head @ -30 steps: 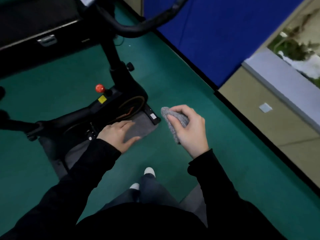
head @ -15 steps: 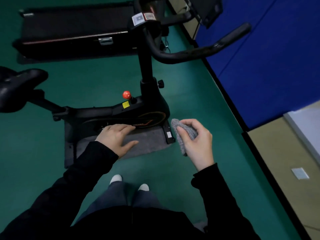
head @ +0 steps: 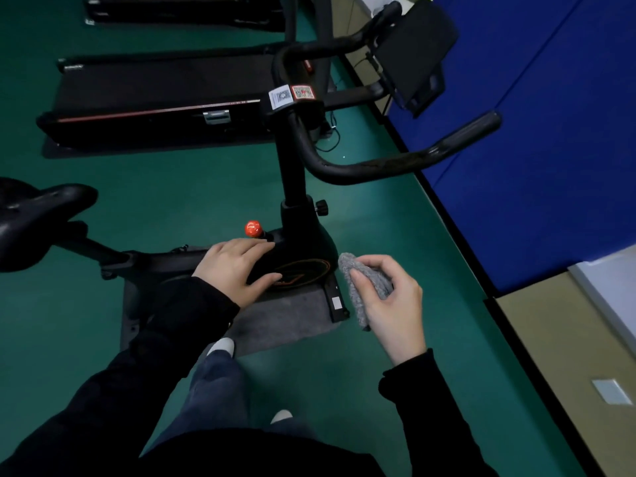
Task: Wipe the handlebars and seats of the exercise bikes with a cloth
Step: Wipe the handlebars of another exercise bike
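A black exercise bike [head: 296,215] stands in front of me on a grey mat. Its curved handlebars [head: 395,163] reach up and to the right, with a dark screen [head: 413,49] above them. The black seat [head: 31,215] is at the far left. My right hand [head: 392,304] holds a folded grey cloth [head: 368,280] in the air below the handlebars, apart from the bike. My left hand [head: 237,266] hovers flat with straight fingers over the bike's frame, near a red knob [head: 253,228]. Whether it touches the frame I cannot tell.
Two black treadmills [head: 155,94] lie on the green floor behind the bike. A blue padded wall [head: 550,132] runs along the right, with a tan floor strip [head: 568,356] at its foot. My legs and white shoes [head: 222,346] are at the mat's near edge.
The view has tilted up and drawn closer, bringing the handlebars, screen and seat into sight. My left hand has moved up toward the red knob. My right hand keeps hold of the cloth.
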A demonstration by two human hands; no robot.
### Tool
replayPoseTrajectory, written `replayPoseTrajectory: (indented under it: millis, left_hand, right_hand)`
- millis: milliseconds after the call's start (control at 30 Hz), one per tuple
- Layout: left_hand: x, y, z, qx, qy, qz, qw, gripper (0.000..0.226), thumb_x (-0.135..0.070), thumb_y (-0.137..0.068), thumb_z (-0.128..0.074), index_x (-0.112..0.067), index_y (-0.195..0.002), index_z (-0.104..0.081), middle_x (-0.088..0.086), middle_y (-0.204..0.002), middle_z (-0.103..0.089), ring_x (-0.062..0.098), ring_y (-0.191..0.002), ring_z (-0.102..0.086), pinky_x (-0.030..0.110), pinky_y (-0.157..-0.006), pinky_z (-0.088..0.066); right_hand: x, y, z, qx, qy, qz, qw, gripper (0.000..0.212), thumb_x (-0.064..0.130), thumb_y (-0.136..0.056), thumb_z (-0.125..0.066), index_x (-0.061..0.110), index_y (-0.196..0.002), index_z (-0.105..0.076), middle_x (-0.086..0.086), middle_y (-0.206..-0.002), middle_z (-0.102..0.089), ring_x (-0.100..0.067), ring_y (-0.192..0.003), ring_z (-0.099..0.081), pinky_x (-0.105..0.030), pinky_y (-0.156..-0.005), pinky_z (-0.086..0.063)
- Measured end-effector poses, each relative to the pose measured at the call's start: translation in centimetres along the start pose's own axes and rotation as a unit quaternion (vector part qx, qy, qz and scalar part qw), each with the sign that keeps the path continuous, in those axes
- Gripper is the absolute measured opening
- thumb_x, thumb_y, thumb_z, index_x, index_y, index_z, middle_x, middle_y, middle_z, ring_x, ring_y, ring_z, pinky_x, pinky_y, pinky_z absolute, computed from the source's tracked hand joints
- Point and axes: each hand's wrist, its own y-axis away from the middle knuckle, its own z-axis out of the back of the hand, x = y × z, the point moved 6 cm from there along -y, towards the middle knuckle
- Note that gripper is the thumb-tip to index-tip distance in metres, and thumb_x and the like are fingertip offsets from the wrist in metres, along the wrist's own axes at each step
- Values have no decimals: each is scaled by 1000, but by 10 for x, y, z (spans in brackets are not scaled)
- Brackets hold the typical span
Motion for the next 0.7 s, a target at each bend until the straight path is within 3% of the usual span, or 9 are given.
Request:
replayPoseTrajectory:
  millis: [167,333,467,633,700]
  left_hand:
    - [26,-36,14,-9,5,-30,999,55,-45,-87,-59,-16,-134,-51,3,-133,-55,24,-124,-49,42,-104,-35]
    - [62,-72,38,-7,19,-47,999,64,-52,-82,-47,-13,-132,-53,6,-131,-57,26,-122,-51,43,-101,-37]
    - [100,-102,60,-12,25,-77,997,60,-50,-86,-52,-13,-134,-51,6,-133,-55,26,-123,-50,43,-102,-35]
    - [132,-140,84,-6,25,-127,992,66,-52,-85,-44,-14,-138,-46,4,-140,-48,25,-127,-46,40,-103,-33]
    - [136,-154,89,-1,28,-156,987,65,-52,-87,-49,-14,-140,-42,6,-144,-43,26,-129,-44,41,-104,-33]
  right_hand:
    - [17,-27,-29,-13,-8,-4,1000,10,16,-85,-70,23,-92,-68,-1,-93,-68,-8,-89,-64,-29,-82,-51]
    - [42,-61,-73,-61,-8,12,998,10,13,-85,-70,19,-93,-69,-3,-92,-68,-9,-87,-65,-28,-82,-52]
    - [67,-88,-115,-78,8,29,996,10,10,-85,-70,16,-92,-68,1,-92,-67,-11,-91,-63,-25,-82,-49]
    - [91,-107,-163,-109,26,4,994,22,10,-84,-70,31,-88,-64,14,-92,-65,-9,-93,-61,-11,-81,-43]
    - [97,-110,-174,-132,37,7,991,18,9,-85,-69,26,-89,-65,14,-92,-64,-12,-93,-61,-13,-81,-43]
